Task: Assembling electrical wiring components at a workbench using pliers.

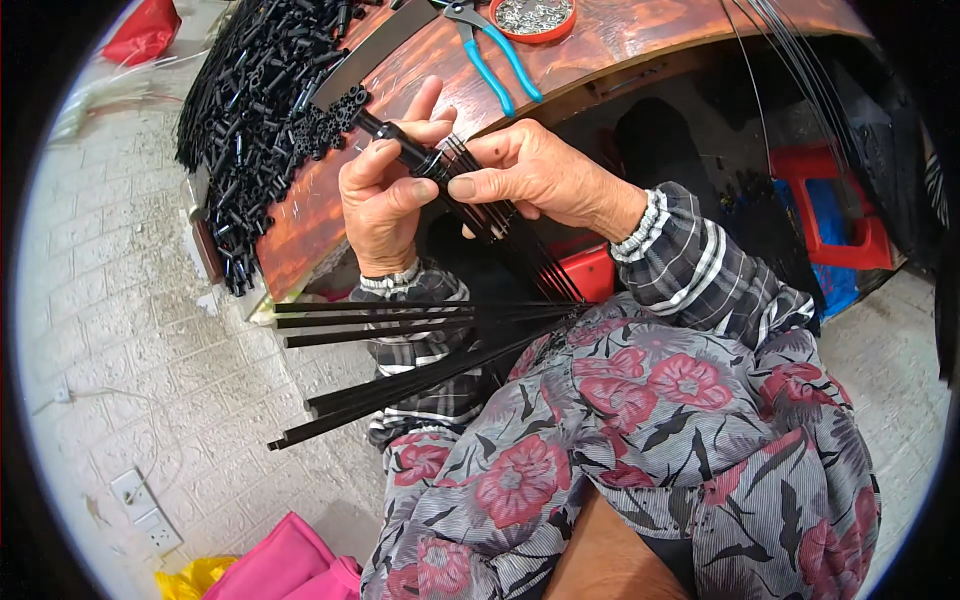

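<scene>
Fingers of the left hand [385, 195] close round a black hub [418, 158], pinching it between thumb and forefinger just above the bench [620, 45] edge. Right hand [535, 175] meets it from the other side, thumb and fingers clamped on the thin black ribs [500, 225] that fan out of the hub toward the lap. Longer black strips [400, 325] spread leftward below the hands. On the bench lie a heap of black tubes [265, 110] at its left end, blue-handled pliers [495, 55], and a red dish [535, 18] of small metal parts beside them.
</scene>
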Tool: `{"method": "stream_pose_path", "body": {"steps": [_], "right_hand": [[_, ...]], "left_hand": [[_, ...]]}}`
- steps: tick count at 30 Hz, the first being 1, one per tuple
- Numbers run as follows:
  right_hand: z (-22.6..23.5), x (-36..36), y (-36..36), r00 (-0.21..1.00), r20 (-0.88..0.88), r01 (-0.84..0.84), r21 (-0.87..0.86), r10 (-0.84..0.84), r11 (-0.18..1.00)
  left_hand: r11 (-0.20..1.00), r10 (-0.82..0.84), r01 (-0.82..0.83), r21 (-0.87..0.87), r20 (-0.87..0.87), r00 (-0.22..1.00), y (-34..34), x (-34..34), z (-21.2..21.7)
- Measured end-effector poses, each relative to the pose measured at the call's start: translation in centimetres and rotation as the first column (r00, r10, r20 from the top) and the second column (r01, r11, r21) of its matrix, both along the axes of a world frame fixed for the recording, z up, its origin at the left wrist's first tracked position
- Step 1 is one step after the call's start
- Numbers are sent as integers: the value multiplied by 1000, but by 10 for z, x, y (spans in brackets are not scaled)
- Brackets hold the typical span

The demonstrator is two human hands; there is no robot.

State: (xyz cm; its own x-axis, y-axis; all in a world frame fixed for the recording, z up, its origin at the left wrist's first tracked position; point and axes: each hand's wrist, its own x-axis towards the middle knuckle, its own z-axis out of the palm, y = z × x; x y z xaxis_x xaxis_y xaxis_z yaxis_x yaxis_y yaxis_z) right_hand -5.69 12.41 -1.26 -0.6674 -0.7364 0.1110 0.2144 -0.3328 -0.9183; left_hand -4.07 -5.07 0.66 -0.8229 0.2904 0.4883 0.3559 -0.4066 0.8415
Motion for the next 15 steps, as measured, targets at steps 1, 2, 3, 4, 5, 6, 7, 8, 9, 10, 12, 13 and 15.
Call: {"method": "stream_pose_path", "body": {"steps": [1,2,3,4,5,6,7,8,9,10,12,13,15], "right_hand": [[1,1,-1,1000,6,7,-3,-7,1000],[3,2,-2,1000,13,-3,-17,4,1000],[4,3,-2,1000,20,-15,-32,16,999],[5,3,-2,1000,24,-13,-36,14,999],[5,3,-3,1000,10,-18,-18,18,1000],[6,4,-4,1000,-5,-24,-1,24,1000],[8,4,-6,1000,-2,-29,-7,29,1000],[10,5,-7,999,2,-41,-26,41,999],[11,6,-10,998,5,-54,-45,55,998],[11,6,-7,999,9,-44,-41,45,998],[12,4,-2,999,11,-43,-59,44,997],[11,4,-4,999,9,-50,-64,50,997],[7,3,-6,997,30,-72,-109,75,991]], "left_hand": [[1000,11,-11,9,-8,1000,1,1,0],[1000,5,-5,6,-2,1000,2,0,-1],[999,-26,28,47,-42,999,2,-1,-3],[995,-53,60,85,-85,995,3,-2,-3],[994,-48,56,90,-88,995,2,-2,-4],[995,-47,54,85,-84,995,2,-2,-6],[988,-71,82,129,-86,994,2,-2,-8],[979,-93,107,172,-89,992,1,-1,-9],[982,-83,97,165,-86,993,1,2,-11],[960,-107,120,254,-63,992,9,1,-13],[927,-139,145,345,-41,989,24,-1,-17],[910,-170,164,380,-19,985,27,0,-16],[859,-169,190,476,-86,982,25,-3,-32]]}}
